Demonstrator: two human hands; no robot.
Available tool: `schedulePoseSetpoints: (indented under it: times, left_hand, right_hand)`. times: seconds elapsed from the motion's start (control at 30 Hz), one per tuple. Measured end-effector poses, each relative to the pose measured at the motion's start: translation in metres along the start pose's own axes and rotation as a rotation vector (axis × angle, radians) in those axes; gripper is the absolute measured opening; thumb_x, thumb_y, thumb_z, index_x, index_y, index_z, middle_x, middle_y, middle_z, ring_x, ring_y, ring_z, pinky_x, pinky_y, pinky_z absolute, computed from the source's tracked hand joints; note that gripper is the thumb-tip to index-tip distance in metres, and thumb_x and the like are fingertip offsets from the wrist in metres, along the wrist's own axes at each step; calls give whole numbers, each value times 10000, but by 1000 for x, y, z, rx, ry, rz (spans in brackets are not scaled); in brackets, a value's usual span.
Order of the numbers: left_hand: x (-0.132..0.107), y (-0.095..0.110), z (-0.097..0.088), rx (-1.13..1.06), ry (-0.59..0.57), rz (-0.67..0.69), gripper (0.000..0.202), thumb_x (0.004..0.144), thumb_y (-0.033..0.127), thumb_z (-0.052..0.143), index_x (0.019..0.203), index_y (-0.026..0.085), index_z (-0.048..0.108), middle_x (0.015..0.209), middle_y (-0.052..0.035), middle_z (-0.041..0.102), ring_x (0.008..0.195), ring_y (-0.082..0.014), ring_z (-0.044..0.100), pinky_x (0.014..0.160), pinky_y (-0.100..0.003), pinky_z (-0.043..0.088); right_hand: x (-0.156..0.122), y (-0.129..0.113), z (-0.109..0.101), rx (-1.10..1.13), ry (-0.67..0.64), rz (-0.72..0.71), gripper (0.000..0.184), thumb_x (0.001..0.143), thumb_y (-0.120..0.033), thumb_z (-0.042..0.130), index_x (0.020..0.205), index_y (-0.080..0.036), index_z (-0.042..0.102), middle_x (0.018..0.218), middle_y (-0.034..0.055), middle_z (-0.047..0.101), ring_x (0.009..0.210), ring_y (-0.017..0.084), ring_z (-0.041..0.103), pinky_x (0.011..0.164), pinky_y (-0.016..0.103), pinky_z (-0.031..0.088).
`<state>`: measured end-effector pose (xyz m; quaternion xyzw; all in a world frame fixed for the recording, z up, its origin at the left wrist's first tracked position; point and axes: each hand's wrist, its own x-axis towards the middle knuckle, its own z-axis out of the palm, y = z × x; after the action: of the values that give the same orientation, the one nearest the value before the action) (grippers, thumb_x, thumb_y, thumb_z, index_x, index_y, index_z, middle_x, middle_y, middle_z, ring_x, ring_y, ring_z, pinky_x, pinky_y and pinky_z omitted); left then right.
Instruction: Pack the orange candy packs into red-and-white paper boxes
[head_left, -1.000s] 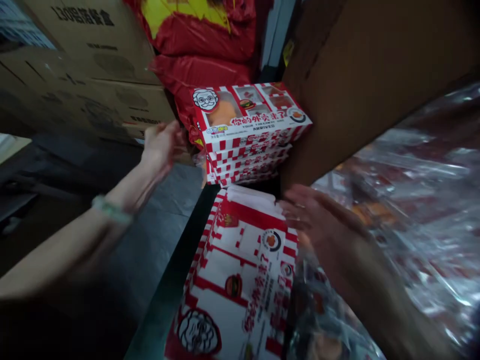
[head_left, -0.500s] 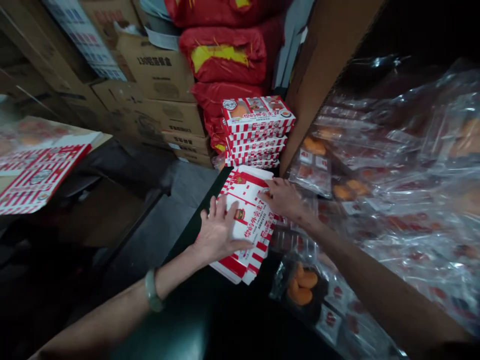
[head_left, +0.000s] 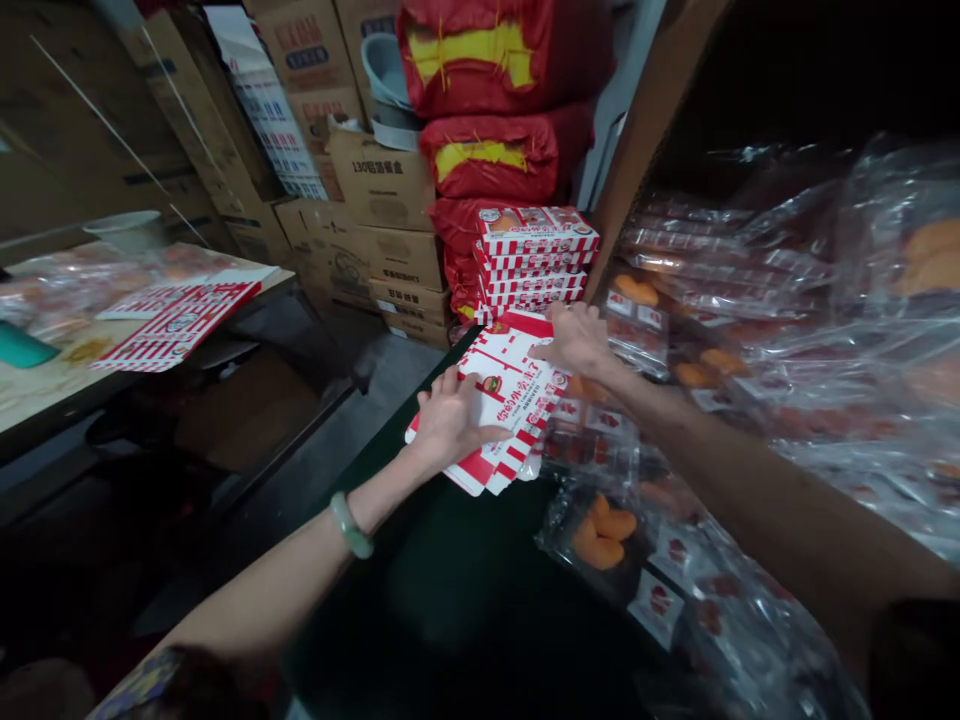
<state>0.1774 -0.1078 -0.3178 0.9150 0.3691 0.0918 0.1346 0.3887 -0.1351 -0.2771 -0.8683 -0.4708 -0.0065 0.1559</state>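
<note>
A flat red-and-white printed takeaway carton (head_left: 517,390) lies on the dark green tabletop (head_left: 420,570), with other layers showing at its near edge. My left hand (head_left: 450,420) rests on its left side, fingers spread, the thumb stretched across the print; a pale green bangle (head_left: 351,524) circles that wrist. At the far right corner my right hand (head_left: 574,338) has its fingers bent over the edge, the thumb on top. Its fingertips are partly hidden. Just beyond stands a stack of made-up cartons (head_left: 536,260) in the same print.
Clear plastic packs (head_left: 604,535) with orange pieces and sachets pile up on the right. Behind are red sacks (head_left: 502,150) and brown cardboard boxes (head_left: 382,190). A second table (head_left: 45,400) at left bears another printed carton (head_left: 180,325) and a bowl (head_left: 127,230).
The view has tilted up and turned left, showing more of the left table. My right hand has shifted slightly along the carton's far edge; my left hand's fingers are closer together.
</note>
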Motion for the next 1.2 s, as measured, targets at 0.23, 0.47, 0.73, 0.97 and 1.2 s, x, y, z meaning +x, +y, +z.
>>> schedulePoseSetpoints:
  times: [0.23,0.47,0.73,0.97,1.2]
  left_hand:
    - [-2,0,1,-62,100,29,876,627,618,701,1323,168,416,1350,-203,438,1179,-415,441,921,-589,370]
    - [2,-13,-2,-424,322,69,867,726,447,657,1434,154,251,1391,-172,455,1261,-349,438,1046,-536,334]
    - [-74,15,-53,-208,393,156,1120,524,651,731,1436,184,279,1481,-230,288,1340,-482,272,1033,-690,230]
    - [-160,54,-46,-262,182,330,1032,624,488,726,1470,211,204,1475,-220,323,1325,-450,347,1033,-619,318]
    - [-195,61,-54,-1201,-247,307,343,692,401,725,910,140,672,868,-73,725,738,-214,686,704,-340,556]
  right_hand:
    - [17,6,-18,544,165,46,150,685,-207,691,794,-137,616,799,66,621,835,230,583,787,390,460]
    - [-17,6,-32,915,228,101,129,763,-114,569,680,-171,487,579,-26,529,562,113,534,605,297,481]
    - [-99,-16,-85,1117,260,122,174,782,-171,595,676,-193,458,520,-15,544,528,140,568,537,319,521]
    - [-173,-46,-119,1050,161,158,241,735,-150,642,565,-179,473,455,-6,497,441,133,504,464,301,466]
    - [-259,-20,-160,451,183,-389,530,837,-579,488,529,-155,568,523,7,540,513,107,456,521,248,321]
